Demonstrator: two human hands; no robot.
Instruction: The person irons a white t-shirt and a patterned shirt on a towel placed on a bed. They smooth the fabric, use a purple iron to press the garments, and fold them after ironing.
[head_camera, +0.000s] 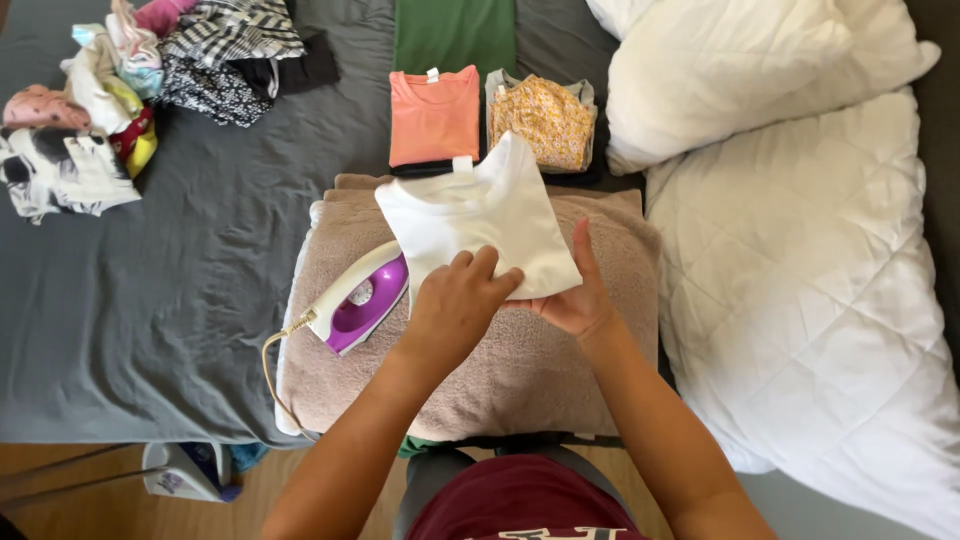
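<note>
Both my hands, left (455, 305) and right (575, 300), grip folded white shirt (480, 215); folded stack at 12 o'clock, unfolded pile (130, 80) at 10.

left hand (455, 305) presses on folded white shirt (478, 218) | right hand (578, 295) grips its near edge, thumb up | shirt over beige towel (520, 370) | purple-and-white iron (358, 297) just left (lying on the towel) | folded coral top (434, 115) and floral top (545, 120) behind
</note>
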